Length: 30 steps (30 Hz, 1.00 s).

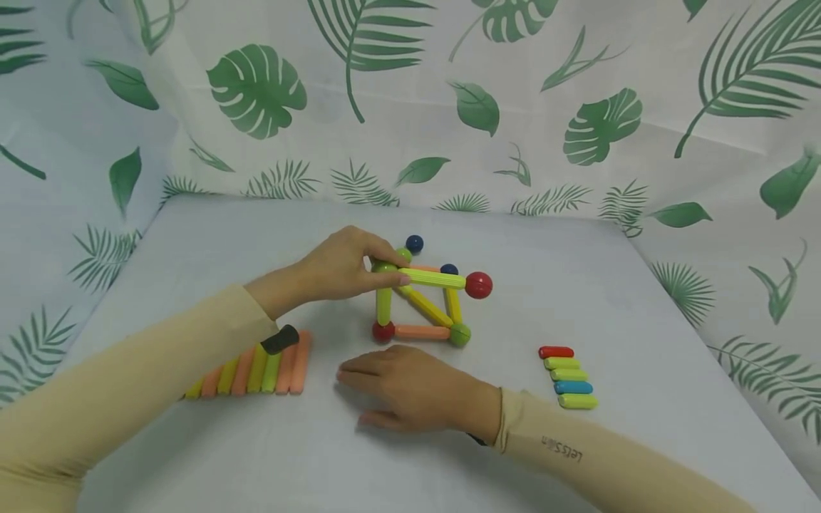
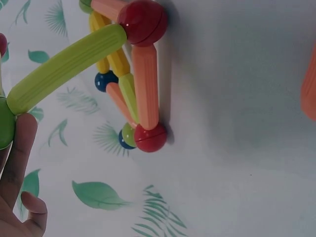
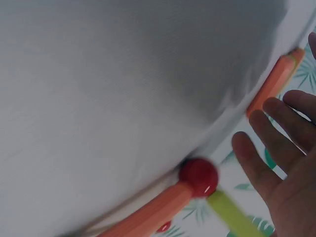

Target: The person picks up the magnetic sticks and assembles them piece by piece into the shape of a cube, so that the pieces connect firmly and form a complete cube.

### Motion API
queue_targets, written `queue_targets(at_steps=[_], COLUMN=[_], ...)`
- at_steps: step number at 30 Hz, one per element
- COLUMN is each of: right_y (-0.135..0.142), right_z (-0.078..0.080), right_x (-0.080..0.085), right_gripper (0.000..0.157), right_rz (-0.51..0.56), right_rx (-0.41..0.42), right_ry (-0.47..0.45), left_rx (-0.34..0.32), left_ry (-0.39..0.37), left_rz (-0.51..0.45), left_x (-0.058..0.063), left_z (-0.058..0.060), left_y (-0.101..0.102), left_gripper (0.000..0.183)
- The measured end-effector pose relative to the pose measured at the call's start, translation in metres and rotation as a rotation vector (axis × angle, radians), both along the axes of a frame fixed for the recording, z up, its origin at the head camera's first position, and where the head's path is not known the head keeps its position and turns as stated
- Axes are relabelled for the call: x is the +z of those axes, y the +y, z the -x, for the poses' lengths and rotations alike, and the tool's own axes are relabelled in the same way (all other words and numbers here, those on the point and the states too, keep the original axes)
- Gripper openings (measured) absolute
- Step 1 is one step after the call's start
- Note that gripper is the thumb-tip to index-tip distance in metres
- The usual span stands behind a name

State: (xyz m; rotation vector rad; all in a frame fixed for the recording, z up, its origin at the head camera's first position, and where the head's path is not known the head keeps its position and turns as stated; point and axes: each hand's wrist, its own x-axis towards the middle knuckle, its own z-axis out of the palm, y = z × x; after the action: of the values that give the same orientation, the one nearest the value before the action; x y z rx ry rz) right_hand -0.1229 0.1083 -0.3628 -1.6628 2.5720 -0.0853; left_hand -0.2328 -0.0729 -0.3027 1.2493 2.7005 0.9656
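My left hand point(image 1: 327, 271) pinches a lime green magnetic rod point(image 1: 436, 278) near its left end, beside a green ball point(image 2: 6, 123). At the rod's right end is a red ball point(image 1: 478, 285), held above the table. Below, a curved lime green rod point(image 2: 69, 69) stands up from a red ball point(image 2: 144, 22) on the table. The frame also has an orange rod point(image 1: 422, 332), a yellow rod point(image 1: 426, 306), a green ball point(image 1: 460, 335) and a blue ball point(image 1: 414, 244). With fingers extended and nothing held, my right hand point(image 1: 417, 392) lies low in front of the frame.
At the left, partly behind my left forearm, lies a row of orange, yellow and green rods point(image 1: 300, 363). Several short rods line up at the right, among them a red one point(image 1: 556, 352) and a blue one point(image 1: 574, 387). A leaf-print cloth point(image 1: 398, 142) hangs behind the table.
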Motion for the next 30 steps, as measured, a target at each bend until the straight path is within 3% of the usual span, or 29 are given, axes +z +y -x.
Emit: queue_targets(at_steps=[5, 12, 18, 20, 25, 30], right_y=[-0.024, -0.036, -0.036, -0.036, -0.036, -0.031], right_z=[-0.007, -0.01, -0.01, -0.011, -0.012, -0.015], right_x=[-0.005, -0.006, -0.002, -0.001, -0.001, 0.0], right_gripper=[0.071, 0.069, 0.053, 0.047, 0.043, 0.036], right_rz=[-0.076, -0.143, -0.031, -0.013, -0.105, -0.11], right_rx=[0.079, 0.106, 0.19, 0.198, 0.174, 0.248], right_ry=[-0.036, -0.007, -0.07, -0.036, 0.106, 0.237], left_rx=[-0.016, -0.016, -0.01, -0.011, -0.021, -0.022], left_ry=[0.024, 0.037, 0.028, 0.033, 0.044, 0.046], left_rz=[-0.005, -0.012, -0.006, -0.011, -0.022, -0.02], left_x=[-0.001, -0.002, -0.002, -0.002, -0.002, -0.002], left_z=[0.001, 0.001, -0.001, -0.002, -0.002, -0.001], left_y=[0.0, -0.001, -0.002, -0.002, -0.002, -0.002], left_gripper=[0.03, 0.029, 0.03, 0.029, 0.028, 0.027])
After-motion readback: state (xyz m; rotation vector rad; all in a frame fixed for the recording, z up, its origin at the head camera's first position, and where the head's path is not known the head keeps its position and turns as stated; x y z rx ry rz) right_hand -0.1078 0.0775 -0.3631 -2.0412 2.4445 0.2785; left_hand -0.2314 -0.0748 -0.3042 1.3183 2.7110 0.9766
